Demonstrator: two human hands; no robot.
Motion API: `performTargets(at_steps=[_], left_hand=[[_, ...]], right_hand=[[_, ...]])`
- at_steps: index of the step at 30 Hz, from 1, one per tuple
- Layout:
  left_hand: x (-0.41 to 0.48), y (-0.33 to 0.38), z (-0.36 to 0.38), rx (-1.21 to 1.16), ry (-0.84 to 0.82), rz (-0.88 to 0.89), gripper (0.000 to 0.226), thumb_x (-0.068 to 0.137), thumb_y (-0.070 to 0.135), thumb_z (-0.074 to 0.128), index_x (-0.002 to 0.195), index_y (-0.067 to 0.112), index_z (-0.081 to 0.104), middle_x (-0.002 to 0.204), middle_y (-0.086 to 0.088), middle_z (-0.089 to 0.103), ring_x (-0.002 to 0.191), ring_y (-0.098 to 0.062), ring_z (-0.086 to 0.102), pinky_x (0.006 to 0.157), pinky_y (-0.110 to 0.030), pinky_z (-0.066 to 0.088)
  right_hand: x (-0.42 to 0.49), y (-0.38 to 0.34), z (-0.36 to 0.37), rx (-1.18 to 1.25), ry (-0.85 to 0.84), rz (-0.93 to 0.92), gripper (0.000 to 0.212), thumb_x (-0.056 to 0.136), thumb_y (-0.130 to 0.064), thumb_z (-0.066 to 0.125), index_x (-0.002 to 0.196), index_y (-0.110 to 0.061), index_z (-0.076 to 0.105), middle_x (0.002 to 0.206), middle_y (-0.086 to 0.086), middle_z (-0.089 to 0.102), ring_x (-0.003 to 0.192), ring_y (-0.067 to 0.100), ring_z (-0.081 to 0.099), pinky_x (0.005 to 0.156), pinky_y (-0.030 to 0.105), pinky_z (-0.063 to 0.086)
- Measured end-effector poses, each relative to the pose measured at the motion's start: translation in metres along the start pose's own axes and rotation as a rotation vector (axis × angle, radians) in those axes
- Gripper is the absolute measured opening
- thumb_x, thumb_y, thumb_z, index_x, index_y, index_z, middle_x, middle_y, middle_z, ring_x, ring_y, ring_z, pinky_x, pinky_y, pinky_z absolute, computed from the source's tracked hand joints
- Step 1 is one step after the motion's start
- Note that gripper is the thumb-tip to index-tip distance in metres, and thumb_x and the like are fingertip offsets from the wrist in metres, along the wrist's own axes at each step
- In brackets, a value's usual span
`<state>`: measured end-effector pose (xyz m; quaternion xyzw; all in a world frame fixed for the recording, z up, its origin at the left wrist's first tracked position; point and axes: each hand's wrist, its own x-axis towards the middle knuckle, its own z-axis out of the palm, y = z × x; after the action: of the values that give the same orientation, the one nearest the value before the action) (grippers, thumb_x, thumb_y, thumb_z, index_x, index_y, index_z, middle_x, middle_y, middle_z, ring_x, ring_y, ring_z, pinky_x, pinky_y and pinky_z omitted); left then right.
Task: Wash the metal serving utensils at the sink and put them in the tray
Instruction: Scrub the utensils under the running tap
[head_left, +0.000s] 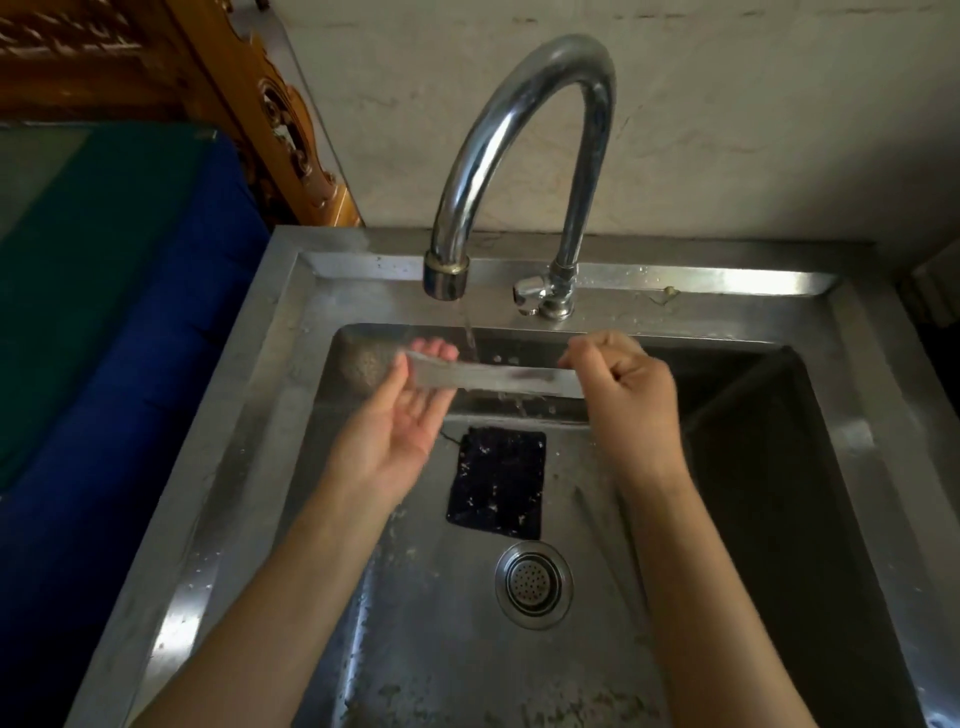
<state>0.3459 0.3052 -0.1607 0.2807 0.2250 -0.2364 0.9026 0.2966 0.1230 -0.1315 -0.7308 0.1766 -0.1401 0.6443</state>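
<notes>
Two bare forearms reach in from the near edge over the sink (291, 332), a steel basin with raised flat rims on all sides. Nearest on the floor sits the drain (534, 583), then a dark scrub pad (497, 483) lying flat, untouched. Above the pad, the left hand (410, 415) is open, palm up, fingers spread, cradling one end of a flat metal utensil (493, 376); the right hand (623, 384) is closed in a fist, pinching the other end. Utensil held level, crosswise, directly under the stream (470, 338) from the tap (519, 156), water splashing off it. Step in hand: rinsing, by my reading. No tray in view, so the next move likely means lifting clear of the basin and turning to find it; wet metal may slip, so a firmer left-hand hold seems wise. Room: spout hangs close above the utensil, back wall just behind; right half of basin is open and dark. Blue cloth (130, 364) lies left of the rim.
</notes>
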Motion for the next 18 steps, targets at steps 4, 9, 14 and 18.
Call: performTargets(at_steps=[4, 9, 14, 18], left_hand=[[0.007, -0.027, -0.023, -0.100, 0.258, -0.153, 0.011, 0.069, 0.000, 0.067, 0.080, -0.004, 0.065, 0.075, -0.017, 0.073, 0.067, -0.023, 0.073, 0.047, -0.026, 0.056], [0.029, -0.043, -0.043, 0.099, 0.376, -0.212, 0.021, 0.068, 0.020, 0.072, 0.073, 0.001, 0.062, 0.054, -0.011, 0.067, 0.044, -0.015, 0.065, 0.035, -0.020, 0.049], [0.024, -0.030, -0.066, 1.038, 0.532, -0.101, 0.051, 0.091, 0.048, 0.047, 0.115, 0.004, 0.055, 0.097, -0.015, 0.071, 0.081, -0.024, 0.069, 0.065, -0.036, 0.058], [0.008, -0.021, -0.035, 1.164, 0.168, 0.292, 0.048, 0.090, 0.057, 0.032, 0.123, 0.029, 0.052, 0.119, -0.003, 0.064, 0.107, -0.012, 0.061, 0.092, -0.030, 0.050]], right_hand=[[0.006, -0.004, 0.011, 0.211, -0.109, 0.146, 0.030, 0.086, -0.022, 0.057, 0.068, 0.001, 0.066, 0.069, -0.005, 0.068, 0.076, 0.002, 0.062, 0.078, 0.016, 0.045], [0.007, 0.006, 0.039, 0.606, -0.426, 0.158, 0.036, 0.087, -0.031, 0.049, 0.055, -0.015, 0.047, 0.087, 0.001, 0.073, 0.083, 0.013, 0.065, 0.081, 0.025, 0.052], [0.015, 0.016, 0.060, 0.747, -0.528, 0.134, 0.025, 0.091, -0.020, 0.043, 0.072, -0.011, 0.058, 0.097, 0.003, 0.066, 0.081, 0.010, 0.060, 0.087, 0.024, 0.046], [0.019, 0.018, 0.079, 0.618, -0.429, 0.111, 0.035, 0.098, -0.026, 0.039, 0.070, -0.015, 0.058, 0.075, -0.003, 0.065, 0.063, 0.008, 0.059, 0.065, 0.024, 0.048]])
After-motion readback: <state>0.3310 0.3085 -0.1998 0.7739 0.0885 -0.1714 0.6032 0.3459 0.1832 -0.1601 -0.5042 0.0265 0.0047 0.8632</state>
